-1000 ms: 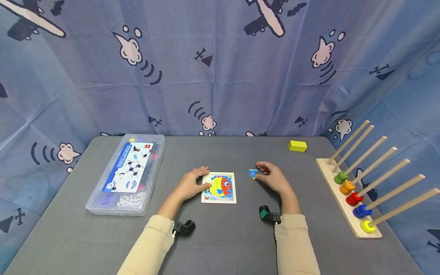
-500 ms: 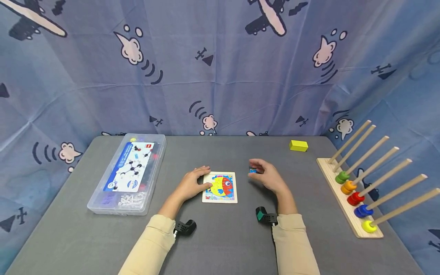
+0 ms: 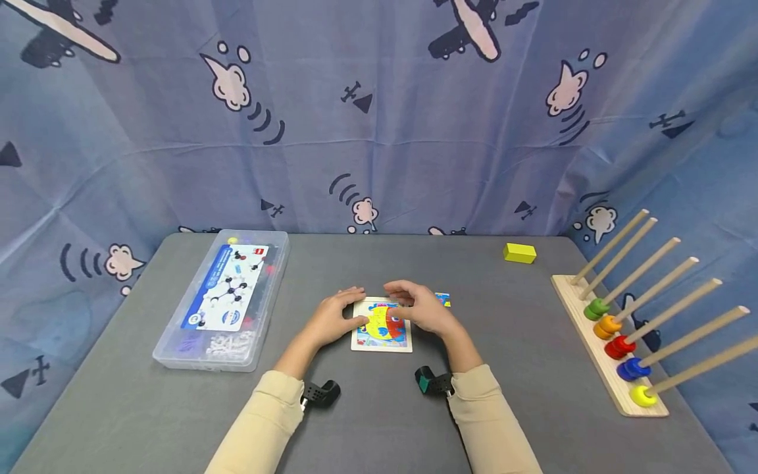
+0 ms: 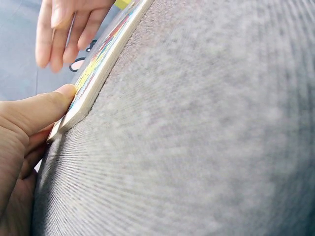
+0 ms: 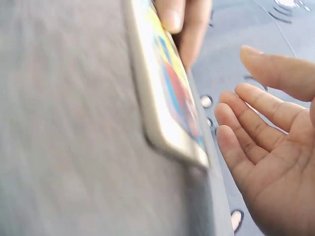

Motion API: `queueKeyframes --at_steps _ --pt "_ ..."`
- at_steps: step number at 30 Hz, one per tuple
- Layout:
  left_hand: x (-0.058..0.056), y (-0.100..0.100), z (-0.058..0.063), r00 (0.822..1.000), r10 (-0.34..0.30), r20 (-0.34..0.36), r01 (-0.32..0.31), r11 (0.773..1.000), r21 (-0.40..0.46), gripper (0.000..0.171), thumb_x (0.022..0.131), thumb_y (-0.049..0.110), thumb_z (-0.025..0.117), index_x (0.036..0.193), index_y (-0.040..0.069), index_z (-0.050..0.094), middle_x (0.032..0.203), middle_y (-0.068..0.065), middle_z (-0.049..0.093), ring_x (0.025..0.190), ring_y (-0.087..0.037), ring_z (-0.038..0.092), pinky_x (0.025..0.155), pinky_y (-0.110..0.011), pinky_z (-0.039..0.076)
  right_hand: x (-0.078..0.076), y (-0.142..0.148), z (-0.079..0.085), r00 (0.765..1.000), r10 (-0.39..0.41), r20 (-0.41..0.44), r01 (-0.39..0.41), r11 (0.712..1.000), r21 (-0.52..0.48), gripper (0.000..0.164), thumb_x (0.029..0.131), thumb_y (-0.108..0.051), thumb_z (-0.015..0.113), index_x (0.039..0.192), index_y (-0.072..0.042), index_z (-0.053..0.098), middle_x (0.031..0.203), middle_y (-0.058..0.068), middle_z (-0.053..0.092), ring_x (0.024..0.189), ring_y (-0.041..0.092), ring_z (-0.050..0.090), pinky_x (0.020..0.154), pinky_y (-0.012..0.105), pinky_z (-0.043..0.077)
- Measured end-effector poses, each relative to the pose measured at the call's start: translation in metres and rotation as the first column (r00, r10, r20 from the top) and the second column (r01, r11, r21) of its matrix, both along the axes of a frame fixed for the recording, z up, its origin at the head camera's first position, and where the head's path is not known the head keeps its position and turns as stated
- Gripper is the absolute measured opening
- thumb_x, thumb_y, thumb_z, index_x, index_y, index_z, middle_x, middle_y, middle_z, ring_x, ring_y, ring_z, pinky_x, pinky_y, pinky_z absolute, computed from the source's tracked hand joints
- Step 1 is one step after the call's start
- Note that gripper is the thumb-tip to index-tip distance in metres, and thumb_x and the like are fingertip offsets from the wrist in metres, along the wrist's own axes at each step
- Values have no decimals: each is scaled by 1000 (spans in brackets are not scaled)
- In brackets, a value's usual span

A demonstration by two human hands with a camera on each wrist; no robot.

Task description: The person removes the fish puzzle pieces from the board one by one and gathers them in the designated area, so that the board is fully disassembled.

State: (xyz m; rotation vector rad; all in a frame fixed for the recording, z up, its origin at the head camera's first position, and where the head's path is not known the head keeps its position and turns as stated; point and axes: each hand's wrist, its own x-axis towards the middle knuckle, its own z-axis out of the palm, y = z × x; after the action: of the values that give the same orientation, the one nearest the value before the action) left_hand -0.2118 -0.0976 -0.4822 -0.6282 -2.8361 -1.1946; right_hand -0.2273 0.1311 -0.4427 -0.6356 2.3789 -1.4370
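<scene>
A wooden-framed fish jigsaw puzzle lies flat on the grey table. My left hand holds its left side, the thumb on the picture and the fingers along the frame's edge, as the left wrist view shows. Over the puzzle's upper right hovers my right hand; in the right wrist view its palm faces the frame, fingers loosely spread and nothing between them. Just right of that hand, a blue puzzle piece lies on the table, partly hidden by it.
To the left lies a clear plastic case with a molecule-model label. A yellow block sits near the back edge. On the right stands a wooden peg rack with coloured beads and tall rods. A patterned blue curtain hangs behind.
My right hand has moved left from beside the blue puzzle piece to over the puzzle, and the piece stays on the table. My left hand keeps its place on the frame.
</scene>
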Motion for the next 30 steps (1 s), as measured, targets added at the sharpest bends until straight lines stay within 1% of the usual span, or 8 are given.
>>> queueKeyframes --at_steps 4,6,9,13,17,21,30 --pt "1 3 0 1000 -10 3 10 1000 2 53 84 27 72 129 4 59 139 -7 53 135 -24 42 117 -42 27 -1 -9 -3 999 36 18 -36 998 44 51 87 -9 67 133 4 49 133 21 54 122 34 52 106 48 41" --pt "1 3 -1 1000 -10 7 10 1000 5 53 84 28 72 130 5 58 139 -7 53 136 -24 41 117 -42 27 -1 -12 -3 999 34 24 -36 997 66 50 86 -8 67 132 3 51 132 19 55 122 33 52 106 47 42" --pt "2 4 0 1000 -12 12 12 1000 10 53 84 28 72 129 5 59 139 -7 53 136 -24 41 117 -42 27 -1 -16 -5 1000 28 5 -29 993 118 48 85 -8 68 130 0 54 130 15 56 119 31 53 105 46 43" --pt "2 4 0 1000 -18 16 18 1000 11 53 84 28 72 130 5 58 139 -7 53 136 -24 41 117 -42 27 1 -17 -10 998 45 -48 -34 978 204 42 85 -11 69 125 -6 60 127 11 54 116 28 52 101 46 45" --pt "2 4 0 1000 -16 19 16 1000 16 53 84 27 72 130 4 58 140 -8 52 136 -24 41 117 -42 27 3 -20 -14 991 80 -112 -48 964 262 36 85 -10 69 120 -8 64 128 10 51 119 29 48 102 48 42" --pt "2 2 0 1000 -10 19 10 1000 9 53 84 27 72 130 5 58 140 -7 52 135 -24 42 117 -42 27 4 -24 -13 985 95 -141 -52 958 284 33 85 -8 67 118 -8 65 128 11 49 120 30 45 103 50 40" --pt "1 0 2 1000 -15 23 14 1000 22 53 85 26 72 130 3 57 140 -8 52 135 -26 41 117 -43 27 2 -27 -15 989 77 -130 -39 962 270 33 85 -7 68 117 -8 64 129 11 47 121 29 41 103 49 39"
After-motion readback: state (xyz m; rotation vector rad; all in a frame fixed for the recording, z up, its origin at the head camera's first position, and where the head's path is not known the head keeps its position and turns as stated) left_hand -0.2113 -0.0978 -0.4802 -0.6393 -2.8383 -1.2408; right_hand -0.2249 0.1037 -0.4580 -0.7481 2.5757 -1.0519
